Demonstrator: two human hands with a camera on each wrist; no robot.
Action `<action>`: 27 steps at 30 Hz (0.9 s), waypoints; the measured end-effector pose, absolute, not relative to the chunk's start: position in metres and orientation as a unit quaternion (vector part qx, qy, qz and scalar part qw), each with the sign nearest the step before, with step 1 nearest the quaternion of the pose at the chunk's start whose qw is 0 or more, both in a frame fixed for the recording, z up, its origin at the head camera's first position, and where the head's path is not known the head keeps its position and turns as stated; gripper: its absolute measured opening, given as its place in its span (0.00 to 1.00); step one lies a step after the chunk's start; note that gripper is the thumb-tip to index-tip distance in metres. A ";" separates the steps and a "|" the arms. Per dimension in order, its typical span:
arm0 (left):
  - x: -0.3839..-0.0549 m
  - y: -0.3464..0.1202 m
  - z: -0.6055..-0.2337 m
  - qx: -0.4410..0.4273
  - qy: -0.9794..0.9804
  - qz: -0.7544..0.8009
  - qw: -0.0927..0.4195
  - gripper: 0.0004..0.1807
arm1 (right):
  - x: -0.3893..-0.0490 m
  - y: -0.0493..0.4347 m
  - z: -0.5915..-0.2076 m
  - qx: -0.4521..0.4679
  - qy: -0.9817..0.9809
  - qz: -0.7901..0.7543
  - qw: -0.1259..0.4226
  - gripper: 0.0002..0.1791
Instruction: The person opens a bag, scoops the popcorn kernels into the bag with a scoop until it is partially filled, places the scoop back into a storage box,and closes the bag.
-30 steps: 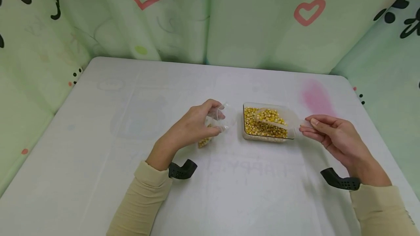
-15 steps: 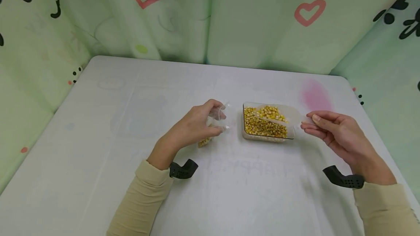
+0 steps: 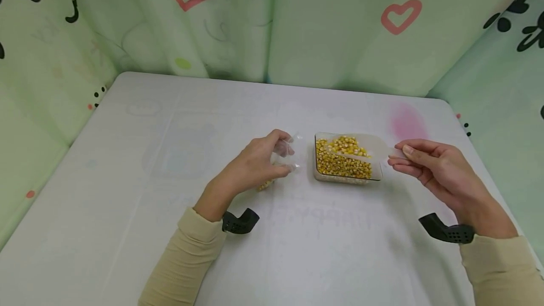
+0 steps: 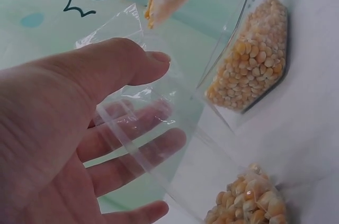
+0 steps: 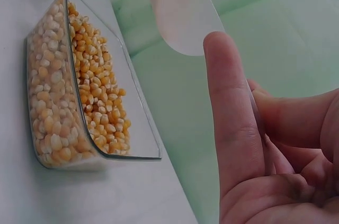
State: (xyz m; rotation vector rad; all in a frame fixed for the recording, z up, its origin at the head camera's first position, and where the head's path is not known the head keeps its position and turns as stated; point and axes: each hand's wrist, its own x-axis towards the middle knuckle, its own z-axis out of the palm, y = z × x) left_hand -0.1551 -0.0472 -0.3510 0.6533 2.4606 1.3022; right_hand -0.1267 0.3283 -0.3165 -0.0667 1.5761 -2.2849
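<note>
A clear rectangular container, filled with yellow corn kernels, sits right of the table's middle. My right hand pinches the handle of a translucent white scoop, which carries a heap of kernels above the container. Left of it, my left hand curls round the mouth of a clear plastic bag. Its thumb and fingers stand apart, spreading the bag. A clump of kernels lies at the bag's bottom; in the head view my hand mostly hides it.
The white table has a pink patch at its back right. Green curtains with drawn hearts hang behind and along both sides. A gap of bare table separates the bag from the container.
The loaded scoop has shifted slightly left and up over the container, and my right hand has risen a little. My left hand with the bag has edged slightly right.
</note>
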 end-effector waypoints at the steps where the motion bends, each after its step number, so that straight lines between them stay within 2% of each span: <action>1: -0.155 -0.047 -0.351 0.225 0.852 0.452 0.140 0.30 | -0.127 0.328 -0.316 -0.026 0.559 -0.808 0.182 0.16; 9: -0.152 -0.040 -0.352 0.208 0.864 0.442 0.118 0.30 | -0.127 0.322 -0.311 -0.032 0.569 -0.800 0.185 0.16; 27: -0.147 -0.028 -0.354 0.203 0.880 0.414 0.110 0.30 | -0.130 0.303 -0.309 -0.041 0.618 -0.762 0.187 0.12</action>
